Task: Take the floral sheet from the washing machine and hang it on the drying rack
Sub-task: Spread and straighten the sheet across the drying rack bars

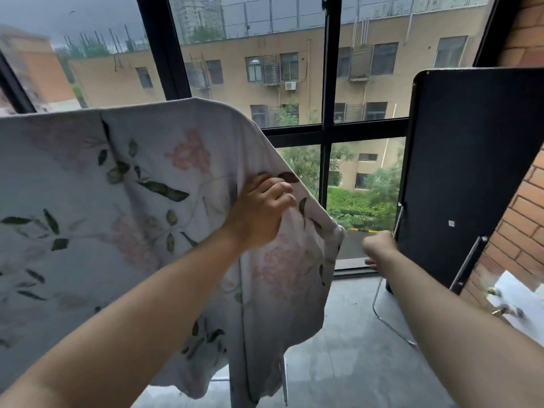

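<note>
The floral sheet (123,184), white with pink flowers and green leaves, hangs draped over the drying rack and fills the left half of the view. The sheet hides the rack almost entirely; only a pale upright leg (284,381) shows below the hem. My left hand (260,207) pinches a fold of the sheet near its right edge. Further right and lower, my right hand (379,245) is closed in a fist beside the sheet's right corner. Whether it holds any cloth I cannot tell.
A black folded table (471,160) leans upright against the brick wall (524,231) on the right, with a metal tube frame (391,322) at its foot. A large black-framed window (329,131) stands straight ahead. The floor is grey concrete (353,348).
</note>
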Tool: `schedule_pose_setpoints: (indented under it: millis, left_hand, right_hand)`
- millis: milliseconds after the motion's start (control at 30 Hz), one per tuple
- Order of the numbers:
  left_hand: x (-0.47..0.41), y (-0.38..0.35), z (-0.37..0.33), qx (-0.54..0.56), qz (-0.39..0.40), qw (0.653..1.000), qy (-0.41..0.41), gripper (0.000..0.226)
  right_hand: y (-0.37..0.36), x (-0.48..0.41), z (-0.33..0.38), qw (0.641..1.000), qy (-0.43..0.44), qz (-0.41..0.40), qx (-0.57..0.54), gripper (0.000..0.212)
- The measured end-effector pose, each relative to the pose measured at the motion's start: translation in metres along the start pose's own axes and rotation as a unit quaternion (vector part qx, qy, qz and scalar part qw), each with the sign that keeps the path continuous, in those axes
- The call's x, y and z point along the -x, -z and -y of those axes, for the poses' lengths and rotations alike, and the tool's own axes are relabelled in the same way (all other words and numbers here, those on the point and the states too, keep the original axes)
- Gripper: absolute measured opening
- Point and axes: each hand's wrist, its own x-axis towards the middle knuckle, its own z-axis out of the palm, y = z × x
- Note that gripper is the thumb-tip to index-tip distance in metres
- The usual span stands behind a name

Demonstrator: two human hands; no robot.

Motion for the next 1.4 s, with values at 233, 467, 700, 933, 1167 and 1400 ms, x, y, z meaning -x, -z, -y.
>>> schedule_pose_setpoints:
  millis: [233,467,700,933,1167,1400]
  left_hand:
    - [-0.001,-0.024,-0.008,0.019,-0.035,0.999,-0.022,0.022]
    - [-0.003,-0.066,-0.034,0.032,0.023,0.999,0.013,0.024]
    - [-0.020,-0.091,-0.058,0.000,0.031,0.992,0.126,0.023]
    - [0.028,-0.087,-0.124,0.132,0.072,0.907,0.393,0.016]
    - [0.158,-0.060,-0.177,0.148,0.177,0.662,0.713,0.014]
    - [0.272,-0.003,-0.210,0.168,0.014,0.397,0.902,0.017]
  right_hand:
    - [-0.021,0.034,-0.014,0.997,-0.009,0.062,-0.044,0.052]
    - [-0.043,0.012,-0.023,0.986,-0.048,0.156,-0.030,0.031]
    - [-0.062,-0.023,-0.046,0.949,-0.036,0.305,0.064,0.028]
    - [-0.065,-0.036,-0.074,0.897,0.078,0.372,0.224,0.026]
    - [-0.088,0.030,-0.117,0.733,0.096,0.531,0.415,0.027]
    - [-0.139,0.096,-0.149,0.695,0.078,0.519,0.492,0.030]
